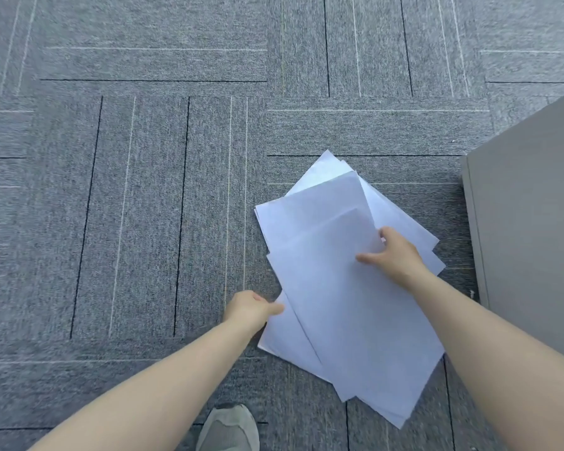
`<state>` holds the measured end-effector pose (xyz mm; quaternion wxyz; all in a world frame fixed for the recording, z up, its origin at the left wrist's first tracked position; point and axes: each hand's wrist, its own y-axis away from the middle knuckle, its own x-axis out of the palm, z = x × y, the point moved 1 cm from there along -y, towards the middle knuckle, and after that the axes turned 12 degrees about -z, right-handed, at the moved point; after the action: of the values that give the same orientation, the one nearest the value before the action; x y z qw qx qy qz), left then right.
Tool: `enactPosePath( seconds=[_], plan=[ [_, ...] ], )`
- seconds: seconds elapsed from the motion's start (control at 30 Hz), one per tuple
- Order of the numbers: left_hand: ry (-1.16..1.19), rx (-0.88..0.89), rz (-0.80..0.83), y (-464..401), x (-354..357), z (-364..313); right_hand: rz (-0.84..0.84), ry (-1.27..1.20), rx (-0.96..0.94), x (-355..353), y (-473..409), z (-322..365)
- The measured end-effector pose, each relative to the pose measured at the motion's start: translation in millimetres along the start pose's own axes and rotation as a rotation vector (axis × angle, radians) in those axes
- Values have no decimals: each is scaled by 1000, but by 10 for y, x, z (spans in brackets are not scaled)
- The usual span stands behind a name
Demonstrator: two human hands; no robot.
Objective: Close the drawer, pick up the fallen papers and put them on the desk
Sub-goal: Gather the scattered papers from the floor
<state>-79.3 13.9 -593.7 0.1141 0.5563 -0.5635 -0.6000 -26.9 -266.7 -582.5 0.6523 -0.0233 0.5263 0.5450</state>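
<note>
The papers (pixel 339 288) are lying fanned out on the grey carpet floor (pixel 144 206), a loose heap of plain white sheets, overlapping at different angles, corners sticking out every way. No print is showing on them, and they are looking thin and floppy, slightly translucent where they overlap.

So this is the gathering step, by my reading. The right hand (pixel 393 255) is resting on top of the heap near its right side, fingers spread and pressing on the upper sheets, thumb out to the left; it is not closed round anything. The left hand (pixel 251 309) is coming in at the heap's left edge, thumb touching the lower sheet's corner; whether its fingers are already under the paper, I cannot tell.

What the next move is calling for, I'd say: sweeping the splayed sheets together into one stack, getting fingers beneath the bottom sheet against the carpet, then lifting with both hands so nothing slides out. Loose sheets like these are likely to slip.

Just beside the heap on the right, a grey cabinet (pixel 528 222) is standing, its face looking flush from here, so the drawer seems closed, though I can't be sure. No worktop is showing. A grey shoe (pixel 228 431) is planted at the bottom edge.
</note>
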Motion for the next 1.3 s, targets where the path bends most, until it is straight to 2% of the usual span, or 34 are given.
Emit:
enactPosePath(
  seconds=[0.1,0.17,0.23,0.33,0.4,0.43,0.53,0.57,0.63,0.8,0.87,0.93,1.03,1.2,1.23,1.3],
  plan=[
    [-77,100,84,63,76,-65,108,26,-13,-1,89,-44],
    [-49,143,71,72,87,-195,72,47,-55,-25,65,-15],
    [21,230,-55,1,36,-371,-28,70,-112,-119,-55,92],
    [17,371,-349,-104,-137,-598,-161,134,-181,-270,-333,287],
    [-5,303,-461,-105,-181,-629,-167,236,-152,-308,-485,348],
    [-2,214,-429,-104,-140,-597,-158,267,-109,-306,-536,349],
    [155,-33,-102,33,123,-443,-162,319,-32,-278,-602,280],
    [214,-68,-43,58,211,-412,-168,332,-21,-276,-611,256],
    [281,-52,-29,38,325,-448,-159,365,1,-287,-609,221],
    [403,69,-151,-65,291,-719,-8,425,26,-294,-516,194],
    [421,74,-240,-93,194,-682,37,363,9,-259,-441,166],
    [370,68,-343,-73,122,-546,91,197,24,-211,-355,115],
    [386,-23,-422,-56,107,-255,216,-39,55,-92,-139,75],
    [693,-113,-228,-78,-48,-217,244,-417,77,-79,77,227],
    [745,-103,-163,-51,-127,-271,243,-499,78,-156,98,304],
    [844,-61,66,69,-363,-451,234,-604,50,-363,176,520]
  ],
)
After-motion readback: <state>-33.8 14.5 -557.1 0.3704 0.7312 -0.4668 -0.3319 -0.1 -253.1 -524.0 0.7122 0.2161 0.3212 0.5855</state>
